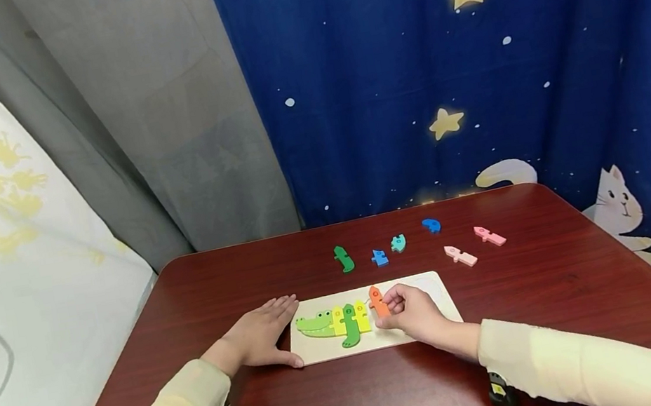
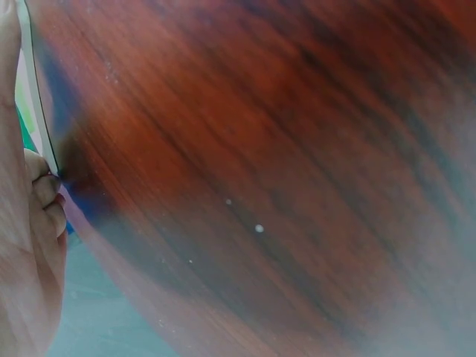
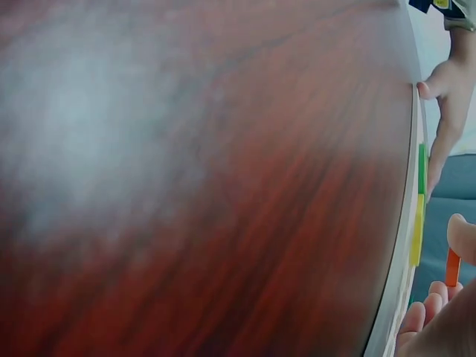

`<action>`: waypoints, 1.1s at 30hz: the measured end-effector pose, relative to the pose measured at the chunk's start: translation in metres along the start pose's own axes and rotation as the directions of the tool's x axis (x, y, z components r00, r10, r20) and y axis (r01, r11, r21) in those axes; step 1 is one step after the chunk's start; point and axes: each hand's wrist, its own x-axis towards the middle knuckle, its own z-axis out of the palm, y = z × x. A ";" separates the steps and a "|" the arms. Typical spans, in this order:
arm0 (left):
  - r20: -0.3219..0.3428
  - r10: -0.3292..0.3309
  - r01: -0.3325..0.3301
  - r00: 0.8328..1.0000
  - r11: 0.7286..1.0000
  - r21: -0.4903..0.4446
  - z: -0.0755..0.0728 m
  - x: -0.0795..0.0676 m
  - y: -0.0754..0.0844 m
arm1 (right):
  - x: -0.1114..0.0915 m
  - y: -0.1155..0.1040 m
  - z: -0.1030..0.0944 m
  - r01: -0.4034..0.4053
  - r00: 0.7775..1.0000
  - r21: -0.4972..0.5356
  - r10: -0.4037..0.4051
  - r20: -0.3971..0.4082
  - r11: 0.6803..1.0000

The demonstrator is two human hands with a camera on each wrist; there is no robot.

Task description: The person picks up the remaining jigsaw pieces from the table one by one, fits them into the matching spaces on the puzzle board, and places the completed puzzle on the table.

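A pale puzzle board (image 1: 324, 352) lies on the table with a crocodile puzzle partly laid on it: a light-green head (image 1: 316, 325), yellow pieces (image 1: 362, 316) and a dark-green leg piece (image 1: 350, 327). My right hand (image 1: 416, 313) pinches an orange puzzle piece (image 1: 378, 301) between thumb and fingers, just right of the yellow piece. In the right wrist view the orange piece (image 3: 452, 268) shows edge-on at the thumb. My left hand (image 1: 262, 334) rests at the board's left edge, fingers extended, thumb at the near corner. The left wrist view shows only part of this hand (image 2: 30, 245).
Behind the board lie loose puzzle pieces: a green one (image 1: 344, 259), a blue one (image 1: 380, 257), a teal one (image 1: 398, 243), a dark-blue one (image 1: 431, 225) and two pink ones, one paler (image 1: 460, 256), one deeper (image 1: 490, 236). Curtains hang beyond the brown table (image 1: 234, 274).
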 end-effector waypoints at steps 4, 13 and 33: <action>-0.005 0.000 0.000 1.000 1.000 -0.002 0.001 0.000 0.000 | 0.001 0.003 0.006 0.016 1.000 -0.003 -0.016 -0.001 1.000; -0.003 -0.004 0.004 1.000 1.000 0.010 0.003 0.000 -0.001 | 0.001 -0.001 0.011 -0.002 1.000 0.007 0.002 0.002 1.000; 0.000 -0.005 0.005 1.000 1.000 0.012 0.003 0.000 0.000 | 0.001 -0.001 0.016 0.007 1.000 -0.070 -0.006 0.014 0.998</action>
